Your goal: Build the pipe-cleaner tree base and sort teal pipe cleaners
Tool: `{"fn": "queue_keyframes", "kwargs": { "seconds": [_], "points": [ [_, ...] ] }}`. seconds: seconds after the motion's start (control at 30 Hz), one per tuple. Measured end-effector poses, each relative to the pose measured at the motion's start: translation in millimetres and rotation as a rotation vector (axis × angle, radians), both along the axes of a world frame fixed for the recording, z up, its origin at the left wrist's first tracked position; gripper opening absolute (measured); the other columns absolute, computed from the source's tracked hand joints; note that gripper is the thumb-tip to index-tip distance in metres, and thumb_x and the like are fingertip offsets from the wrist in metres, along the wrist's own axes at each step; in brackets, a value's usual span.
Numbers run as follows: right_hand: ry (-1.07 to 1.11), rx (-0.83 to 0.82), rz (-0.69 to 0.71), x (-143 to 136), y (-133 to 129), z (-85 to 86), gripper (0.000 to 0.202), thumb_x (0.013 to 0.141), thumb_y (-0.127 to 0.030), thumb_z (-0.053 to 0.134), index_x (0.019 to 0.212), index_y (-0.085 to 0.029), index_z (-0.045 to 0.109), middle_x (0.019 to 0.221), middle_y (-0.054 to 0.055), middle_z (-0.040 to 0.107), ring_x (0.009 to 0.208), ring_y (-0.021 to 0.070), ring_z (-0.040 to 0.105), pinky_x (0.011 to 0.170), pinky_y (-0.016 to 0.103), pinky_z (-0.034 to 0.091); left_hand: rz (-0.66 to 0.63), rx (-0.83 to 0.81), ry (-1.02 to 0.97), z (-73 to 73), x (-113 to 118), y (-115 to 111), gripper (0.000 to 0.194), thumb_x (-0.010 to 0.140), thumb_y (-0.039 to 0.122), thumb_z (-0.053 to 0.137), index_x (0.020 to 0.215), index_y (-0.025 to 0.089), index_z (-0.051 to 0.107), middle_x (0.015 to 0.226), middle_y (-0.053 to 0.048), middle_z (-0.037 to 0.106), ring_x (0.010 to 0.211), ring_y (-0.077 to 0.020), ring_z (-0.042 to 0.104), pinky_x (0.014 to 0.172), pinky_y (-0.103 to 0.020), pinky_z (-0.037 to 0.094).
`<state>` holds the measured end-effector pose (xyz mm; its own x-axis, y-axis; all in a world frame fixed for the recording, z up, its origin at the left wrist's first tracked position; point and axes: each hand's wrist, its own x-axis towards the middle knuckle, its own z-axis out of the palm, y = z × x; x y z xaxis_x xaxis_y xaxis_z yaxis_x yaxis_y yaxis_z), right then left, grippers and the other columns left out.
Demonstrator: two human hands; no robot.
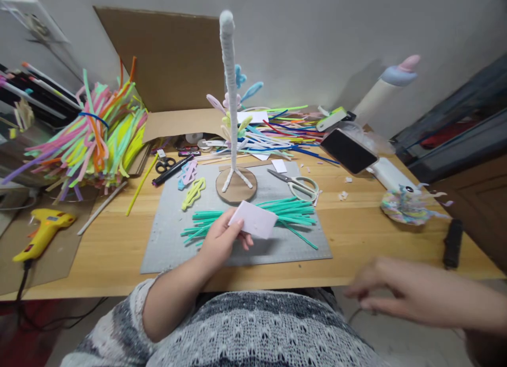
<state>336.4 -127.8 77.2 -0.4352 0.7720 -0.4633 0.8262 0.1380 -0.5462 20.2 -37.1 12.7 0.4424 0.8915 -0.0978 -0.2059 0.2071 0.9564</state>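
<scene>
My left hand [222, 235] pinches a small pale pink card [255, 220] by its left edge, above a spread bundle of green pipe cleaners [297, 213] on the grey cutting mat [170, 245]. Blurred by motion, my right hand [386, 288] is off the table's front edge at the right; its fingers are bent with the thumb apart, and nothing shows in them. Behind the card, a white wrapped stem [229, 92] stands upright on a round cardboard base [236, 195]. Scissors with pale handles [303, 189] lie behind the green bundle.
A yellow glue gun [45, 229] lies at the left, near a large bundle of coloured pipe cleaners [99, 140]. To the right are a phone [349, 150], a colourful fluffy object [406, 206] and a black object [452, 244]. Folded cardboard [166, 60] stands at the back.
</scene>
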Motion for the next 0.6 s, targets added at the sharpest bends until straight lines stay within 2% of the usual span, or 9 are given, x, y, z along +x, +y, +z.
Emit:
{"fn": "queue_keyframes", "kwargs": {
  "seconds": [0.03,0.1,0.17,0.2,0.27,0.33,0.43,0.6],
  "points": [
    [0.045,0.036,-0.001,-5.1,14.9,4.4,0.027,0.080,-0.039,0.054,0.096,-0.027,0.073,0.090,0.005,0.073,0.079,0.0198,0.067,0.070,0.030,0.052,-0.028,-0.001,0.020,0.6,0.5,-0.7,0.036,0.083,0.044,0.056,0.097,0.011,0.054,0.067,-0.003,0.060,0.056,-0.0141,0.059,0.049,-0.024,0.050],
    [0.043,0.287,-0.192,-11.5,50.5,1.1,0.034,0.086,-0.041,0.044,0.097,-0.024,0.071,0.089,0.007,0.072,0.078,0.0203,0.066,0.067,0.031,0.051,-0.055,0.008,0.053,1.6,0.9,-2.1,0.036,0.082,0.043,0.057,0.098,0.011,0.056,0.070,-0.004,0.061,0.059,-0.0138,0.060,0.053,-0.024,0.050],
    [-0.085,0.572,-0.328,-12.8,88.6,-15.6,0.033,0.087,-0.037,0.042,0.097,-0.022,0.070,0.095,0.010,0.071,0.085,0.0234,0.064,0.074,0.036,0.049,-0.047,0.009,0.061,1.6,0.8,-2.7,0.037,0.083,0.044,0.056,0.098,0.011,0.056,0.071,-0.004,0.061,0.060,-0.0133,0.060,0.054,-0.024,0.050],
    [-0.143,0.647,-0.318,-12.4,106.2,-26.3,0.033,0.086,-0.036,0.043,0.100,-0.021,0.068,0.100,0.011,0.069,0.090,0.0252,0.063,0.078,0.038,0.048,-0.038,0.003,0.060,1.2,0.6,-2.7,0.037,0.083,0.044,0.057,0.099,0.011,0.056,0.071,-0.004,0.061,0.059,-0.0131,0.060,0.054,-0.024,0.050],
    [-0.252,0.665,-0.242,-11.5,135.5,-46.2,0.034,0.081,-0.037,0.051,0.103,-0.017,0.067,0.103,0.013,0.068,0.094,0.0280,0.061,0.080,0.038,0.045,-0.020,-0.011,0.054,0.2,0.4,-2.1,0.038,0.082,0.045,0.057,0.099,0.011,0.055,0.073,-0.004,0.061,0.058,-0.0128,0.060,0.054,-0.025,0.050],
    [-0.386,0.611,-0.156,-12.6,155.2,-58.2,0.029,0.078,-0.035,0.054,0.096,-0.019,0.068,0.092,0.011,0.070,0.086,0.0279,0.062,0.073,0.036,0.044,-0.012,-0.016,0.053,-0.3,0.4,-1.6,0.038,0.082,0.045,0.058,0.098,0.011,0.055,0.071,-0.004,0.061,0.057,-0.0126,0.059,0.054,-0.025,0.049],
    [-0.474,0.599,-0.089,-18.2,172.9,-59.0,0.023,0.076,-0.031,0.054,0.090,-0.022,0.070,0.086,0.009,0.071,0.081,0.0252,0.061,0.068,0.032,0.040,-0.022,-0.010,0.062,0.1,0.9,-1.7,0.036,0.082,0.045,0.057,0.096,0.011,0.056,0.068,-0.003,0.060,0.057,-0.0125,0.059,0.055,-0.025,0.049],
    [-0.378,0.633,-0.097,-28.4,204.9,-54.7,0.032,0.073,-0.027,0.056,0.103,-0.023,0.069,0.102,0.006,0.070,0.091,0.0248,0.061,0.071,0.030,0.041,-0.036,-0.001,0.069,-2.7,0.9,-1.3,0.035,0.084,0.045,0.055,0.096,0.012,0.056,0.069,-0.003,0.060,0.057,-0.0127,0.058,0.055,-0.025,0.048]
  ]
}}
